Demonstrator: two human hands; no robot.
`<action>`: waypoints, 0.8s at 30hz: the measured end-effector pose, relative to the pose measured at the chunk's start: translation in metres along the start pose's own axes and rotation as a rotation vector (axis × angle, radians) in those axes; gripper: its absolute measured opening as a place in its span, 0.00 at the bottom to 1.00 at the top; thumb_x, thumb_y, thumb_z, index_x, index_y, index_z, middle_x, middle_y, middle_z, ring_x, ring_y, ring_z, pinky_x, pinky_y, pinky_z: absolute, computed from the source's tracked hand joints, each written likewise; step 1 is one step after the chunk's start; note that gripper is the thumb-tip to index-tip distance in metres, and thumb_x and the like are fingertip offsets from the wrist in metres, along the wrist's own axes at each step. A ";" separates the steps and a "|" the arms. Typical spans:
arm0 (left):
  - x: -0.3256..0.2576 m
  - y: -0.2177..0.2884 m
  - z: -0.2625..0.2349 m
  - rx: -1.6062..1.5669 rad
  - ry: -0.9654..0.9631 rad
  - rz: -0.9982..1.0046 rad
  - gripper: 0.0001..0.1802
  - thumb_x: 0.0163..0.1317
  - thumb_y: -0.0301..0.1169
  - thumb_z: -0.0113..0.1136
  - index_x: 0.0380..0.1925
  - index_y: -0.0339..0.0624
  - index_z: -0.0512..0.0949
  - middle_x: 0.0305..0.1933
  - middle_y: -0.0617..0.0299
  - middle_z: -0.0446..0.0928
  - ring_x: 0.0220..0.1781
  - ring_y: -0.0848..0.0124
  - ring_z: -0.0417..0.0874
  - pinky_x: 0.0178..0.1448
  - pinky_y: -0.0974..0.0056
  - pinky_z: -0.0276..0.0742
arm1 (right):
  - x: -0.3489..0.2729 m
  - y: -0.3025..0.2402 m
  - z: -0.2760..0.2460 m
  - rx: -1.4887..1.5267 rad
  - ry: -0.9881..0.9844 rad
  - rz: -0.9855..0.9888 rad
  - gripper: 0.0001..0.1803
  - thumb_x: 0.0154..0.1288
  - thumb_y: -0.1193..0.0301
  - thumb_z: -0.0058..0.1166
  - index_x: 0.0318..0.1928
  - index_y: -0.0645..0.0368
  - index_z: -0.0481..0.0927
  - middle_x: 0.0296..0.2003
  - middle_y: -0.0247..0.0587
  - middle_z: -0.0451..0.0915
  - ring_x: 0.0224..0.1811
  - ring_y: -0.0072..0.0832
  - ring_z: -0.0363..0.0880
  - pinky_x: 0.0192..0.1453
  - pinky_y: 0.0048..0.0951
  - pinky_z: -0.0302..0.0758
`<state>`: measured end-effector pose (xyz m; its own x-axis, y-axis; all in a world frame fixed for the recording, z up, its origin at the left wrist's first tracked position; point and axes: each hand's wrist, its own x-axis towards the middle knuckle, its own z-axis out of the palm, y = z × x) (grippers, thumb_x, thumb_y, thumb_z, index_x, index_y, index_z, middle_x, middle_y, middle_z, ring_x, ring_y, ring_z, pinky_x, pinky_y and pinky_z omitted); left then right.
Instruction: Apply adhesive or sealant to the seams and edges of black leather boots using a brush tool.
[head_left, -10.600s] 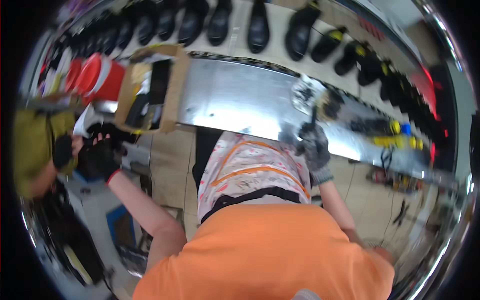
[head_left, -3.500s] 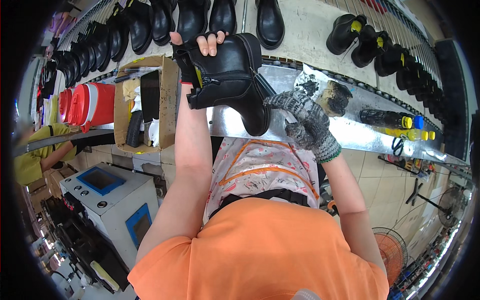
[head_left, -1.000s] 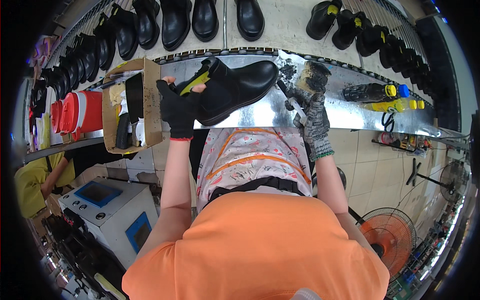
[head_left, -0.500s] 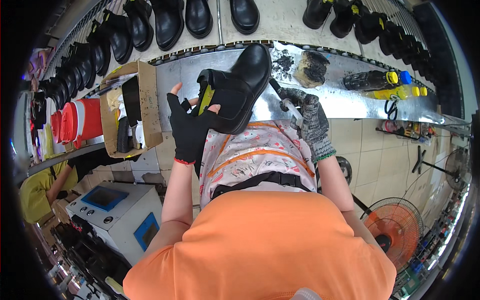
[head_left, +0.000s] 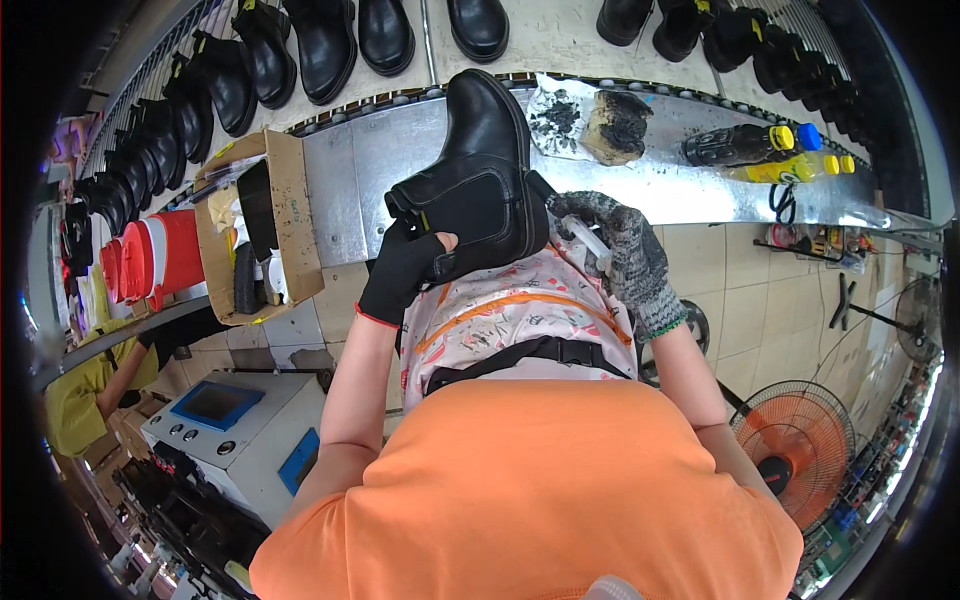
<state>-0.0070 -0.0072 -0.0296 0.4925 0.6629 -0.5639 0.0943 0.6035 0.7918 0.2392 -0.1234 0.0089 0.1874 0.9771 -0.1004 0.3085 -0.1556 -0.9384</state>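
A black ankle boot [head_left: 482, 185] is held toe-away over my lap and the near edge of a metal bench. My left hand [head_left: 398, 275], in a black fingerless glove, grips its top, with the thumb over the side panel and the other fingers hidden behind. Yellow lining shows a little at the boot's opening. My right hand [head_left: 635, 262], in a grey knitted glove, is closed around a tool with a translucent white handle [head_left: 588, 243]. Its dark tip meets the sole edge on the boot's right side; the tip's exact shape cannot be made out.
On the metal bench [head_left: 345, 190] lie a stained block [head_left: 616, 128], a black-smeared white sheet [head_left: 556, 115] and several bottles [head_left: 740, 146]. A cardboard box [head_left: 295, 215] stands left, beside a red jug [head_left: 175, 255]. Black boots [head_left: 320, 50] line the conveyor beyond. A fan [head_left: 790, 450] stands lower right.
The boot has turned so its toe points more straight away, and its side faces up more. My left fingers have closed onto its top. The tool in my right hand has followed the sole edge nearer.
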 end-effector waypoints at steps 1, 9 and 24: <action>0.000 0.000 0.002 -0.005 -0.015 0.015 0.25 0.50 0.25 0.60 0.51 0.35 0.71 0.43 0.61 0.77 0.40 0.74 0.78 0.42 0.70 0.76 | -0.001 -0.001 -0.002 -0.004 -0.002 -0.009 0.14 0.63 0.72 0.48 0.49 0.55 0.79 0.38 0.44 0.81 0.33 0.34 0.80 0.38 0.29 0.76; -0.001 0.006 0.015 -0.084 -0.035 0.056 0.23 0.46 0.26 0.62 0.46 0.34 0.74 0.37 0.60 0.78 0.35 0.74 0.78 0.40 0.70 0.76 | -0.010 -0.019 -0.021 -0.151 -0.169 0.141 0.28 0.65 0.53 0.40 0.50 0.66 0.76 0.45 0.44 0.80 0.47 0.26 0.76 0.56 0.26 0.69; 0.005 0.017 0.041 -0.595 -0.199 -0.024 0.15 0.57 0.24 0.54 0.46 0.36 0.70 0.37 0.56 0.77 0.30 0.67 0.83 0.29 0.64 0.82 | -0.060 -0.045 -0.039 -0.207 -0.044 -0.010 0.17 0.56 0.68 0.48 0.44 0.66 0.78 0.41 0.47 0.81 0.45 0.38 0.80 0.51 0.30 0.74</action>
<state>0.0322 -0.0121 -0.0094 0.6536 0.5854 -0.4797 -0.3624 0.7985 0.4807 0.2506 -0.1804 0.0698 0.1433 0.9836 -0.1099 0.4957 -0.1674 -0.8522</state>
